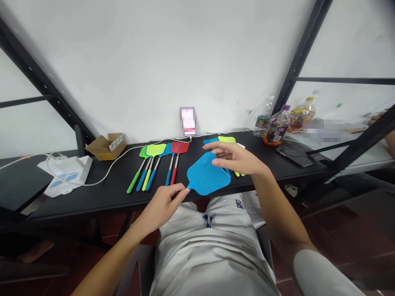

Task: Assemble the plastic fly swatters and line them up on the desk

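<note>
My left hand (169, 200) pinches the neck of a blue fly swatter (206, 176), whose perforated head is tilted over the front of the black table. Over the upper right corner of that head hovers my right hand (236, 157), fingers spread; whether its thumb touches the plastic I cannot tell. Behind my right hand lie more swatters, a yellow-green one (226, 139) and a blue one (211, 141), partly hidden. To the left is a row of several swatters, among them a green one (133, 182), a yellow-green one (156, 149) and a red one (180, 147).
A phone (188, 121) leans on the wall with a white cable plugged in. An open cardboard box (106, 149) and white papers (69, 174) lie left. At right stand a clear bottle (262, 121) and a purple-capped drink bottle (277, 127), with a dark phone (294, 156) before them.
</note>
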{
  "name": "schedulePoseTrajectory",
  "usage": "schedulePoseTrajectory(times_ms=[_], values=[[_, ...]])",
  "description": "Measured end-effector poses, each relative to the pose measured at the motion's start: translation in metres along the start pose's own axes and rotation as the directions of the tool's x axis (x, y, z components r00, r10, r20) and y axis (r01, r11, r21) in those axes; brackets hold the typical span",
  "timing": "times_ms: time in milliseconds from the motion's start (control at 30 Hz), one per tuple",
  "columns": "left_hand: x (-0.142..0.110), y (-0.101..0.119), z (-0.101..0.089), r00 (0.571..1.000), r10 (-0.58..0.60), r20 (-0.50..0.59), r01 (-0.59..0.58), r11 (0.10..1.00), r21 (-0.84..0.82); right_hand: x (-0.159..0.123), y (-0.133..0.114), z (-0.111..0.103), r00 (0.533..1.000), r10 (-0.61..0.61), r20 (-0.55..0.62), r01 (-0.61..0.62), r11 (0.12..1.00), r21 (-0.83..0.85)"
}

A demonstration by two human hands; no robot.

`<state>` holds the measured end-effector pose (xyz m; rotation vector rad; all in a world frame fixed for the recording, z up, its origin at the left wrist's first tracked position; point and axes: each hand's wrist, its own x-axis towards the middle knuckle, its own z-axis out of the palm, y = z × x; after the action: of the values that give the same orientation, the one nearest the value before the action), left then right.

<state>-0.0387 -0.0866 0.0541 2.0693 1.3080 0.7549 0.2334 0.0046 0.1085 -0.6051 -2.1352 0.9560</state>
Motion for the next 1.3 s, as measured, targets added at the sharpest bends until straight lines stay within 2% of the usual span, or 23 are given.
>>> schedulePoseTrajectory(times_ms=[200,300,367,467,567,700,900,1000,1067,1167,1300], values=[[0.004,-0.002,-0.004,0.998,-0.064,-0.006,0.063,0.996,-0.063,-0.005,-0.015,0.005,0.982,-0.189,-0.029,0.178,0.959,-0.219],[0.007,-0.006,-0.008,0.992,-0.122,0.022,0.124,0.969,-0.212,-0.006,-0.021,0.008,0.949,-0.307,-0.075,0.267,0.906,-0.329],[0.009,-0.009,-0.010,0.983,-0.170,0.062,0.181,0.916,-0.359,-0.006,-0.023,0.010,0.926,-0.346,-0.148,0.261,0.874,-0.410],[0.009,-0.013,-0.012,0.974,-0.196,0.111,0.225,0.810,-0.541,-0.006,-0.022,0.011,0.942,-0.284,-0.181,0.194,0.897,-0.397],[0.009,-0.016,-0.012,0.976,-0.197,0.093,0.213,0.771,-0.601,-0.005,-0.020,0.010,0.983,-0.162,-0.089,0.133,0.954,-0.267],[0.009,-0.014,-0.010,0.978,-0.201,0.048,0.193,0.806,-0.560,-0.001,-0.013,0.004,0.992,-0.110,-0.060,0.093,0.965,-0.243],[0.008,-0.003,-0.004,0.990,-0.121,-0.074,0.096,0.954,-0.284,0.005,0.003,0.005,1.000,-0.005,-0.014,0.001,0.963,-0.271],[0.007,0.000,-0.003,0.992,-0.089,-0.091,0.074,0.985,-0.153,0.007,0.010,0.009,0.995,0.095,-0.036,-0.099,0.989,-0.114],[0.007,0.000,-0.002,0.995,-0.068,-0.073,0.062,0.994,-0.089,0.010,0.015,0.010,0.989,0.147,0.020,-0.148,0.987,0.057],[0.008,-0.002,-0.003,0.998,-0.059,-0.036,0.057,0.997,-0.046,0.012,0.021,0.007,0.984,0.099,0.150,-0.132,0.964,0.230],[0.010,-0.003,-0.002,0.998,-0.069,-0.004,0.068,0.995,-0.077,0.012,0.030,-0.003,0.986,0.023,0.167,-0.064,0.967,0.245]])
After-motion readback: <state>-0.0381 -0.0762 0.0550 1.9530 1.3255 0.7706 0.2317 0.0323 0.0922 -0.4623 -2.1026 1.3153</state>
